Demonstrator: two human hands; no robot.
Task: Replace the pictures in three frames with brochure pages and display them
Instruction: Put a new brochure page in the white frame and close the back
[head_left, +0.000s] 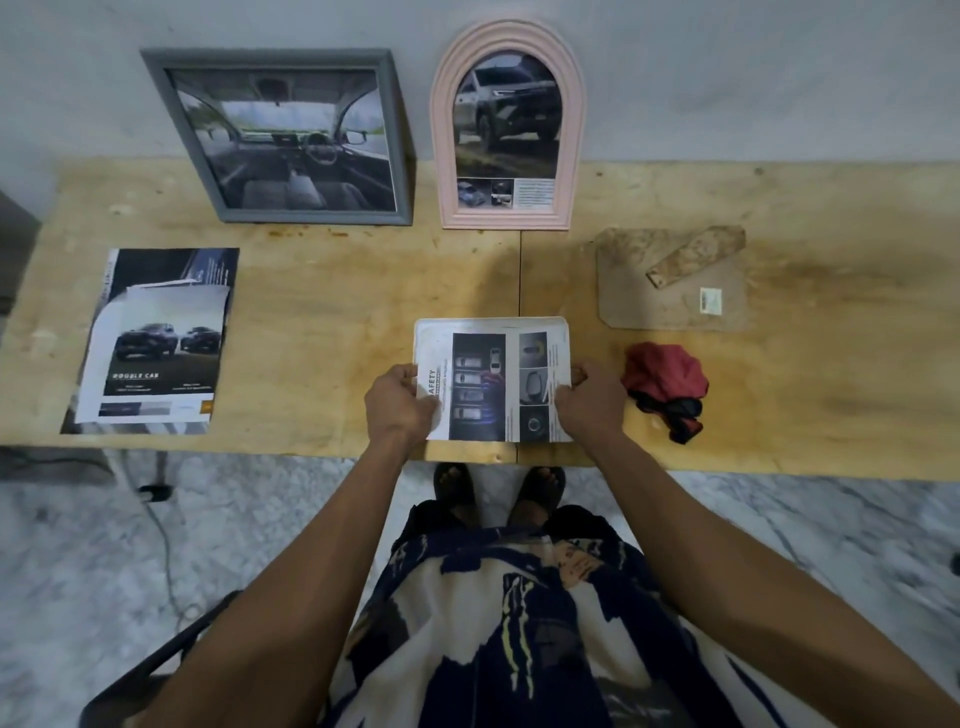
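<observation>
Both hands, left hand (397, 400) and right hand (589, 402), pinch a brochure page (491, 382) (its frame hidden beneath) on the counter (332, 312).

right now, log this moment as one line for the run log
stage: third frame | left hand and right hand: gripping white-bordered safety brochure page | grey square frame, pink arched frame: filled, leaning on wall

Table (311, 322): bare pale plywood, matt, stained and blotchy; backing board (670, 291) and its stand strip (696, 254): rough brown fibreboard, mottled. Grey frame (156, 130): dull painted finish; arched pink frame (441, 156): smooth, ridged, matt. Brochure pages (156, 343) and held page (493, 379): printed paper, slight sheen; red rag (665, 374): soft crumpled cloth.
</observation>
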